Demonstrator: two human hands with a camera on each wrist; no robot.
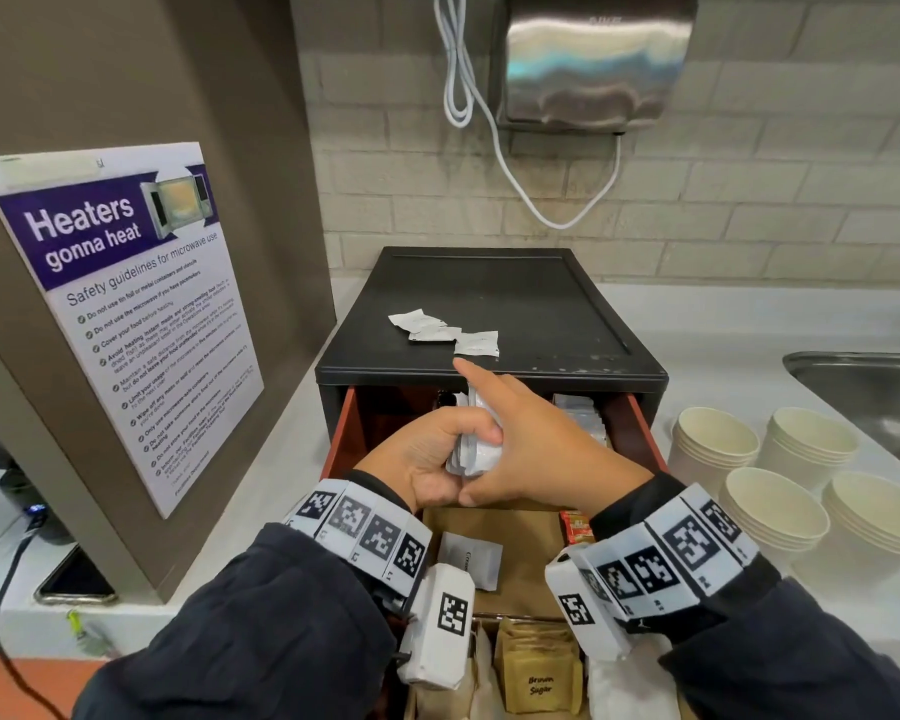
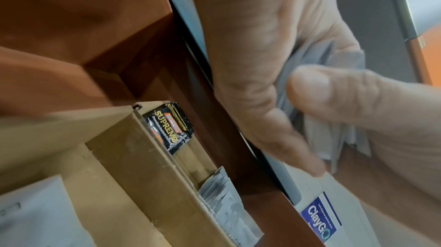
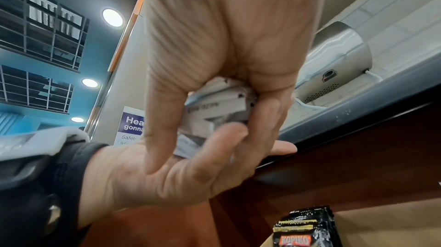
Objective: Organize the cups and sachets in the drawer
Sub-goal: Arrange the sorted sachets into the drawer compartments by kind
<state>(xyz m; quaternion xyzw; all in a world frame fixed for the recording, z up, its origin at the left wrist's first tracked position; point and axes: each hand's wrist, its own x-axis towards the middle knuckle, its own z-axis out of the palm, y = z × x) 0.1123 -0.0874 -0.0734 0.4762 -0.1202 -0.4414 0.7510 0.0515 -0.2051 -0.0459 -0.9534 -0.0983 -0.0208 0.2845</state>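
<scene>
The left hand [image 1: 427, 454] has its fingers curled tight round a bunch of white sachets [image 1: 471, 454], just in front of the black box [image 1: 489, 304] and above its open drawer [image 1: 640, 428]; I think it squeezes them so they stay in one neat pile. The right hand [image 1: 536, 444] leans on the same bunch; its thumb and lower fingers pinch the pile from the other side, and its first finger points straight at the box top, likely to tap the edges even or to reach for more. Three loose sachets [image 1: 448, 332] lie on top of the box, so they are not tidy yet; more white ones stand in a row inside the drawer, under the box's front edge, and a brown sugar pack [image 1: 539, 683] sits at the drawer end far from the box. Four stacks of paper cups [image 1: 713, 444] wait to the right of the box on a pale counter; a metal sink [image 1: 863, 376] is past them. Behind the box is a brick wall with a shiny hand dryer [image 1: 593, 59]; left of the box hangs a purple microwave poster [image 1: 115, 314].
</scene>
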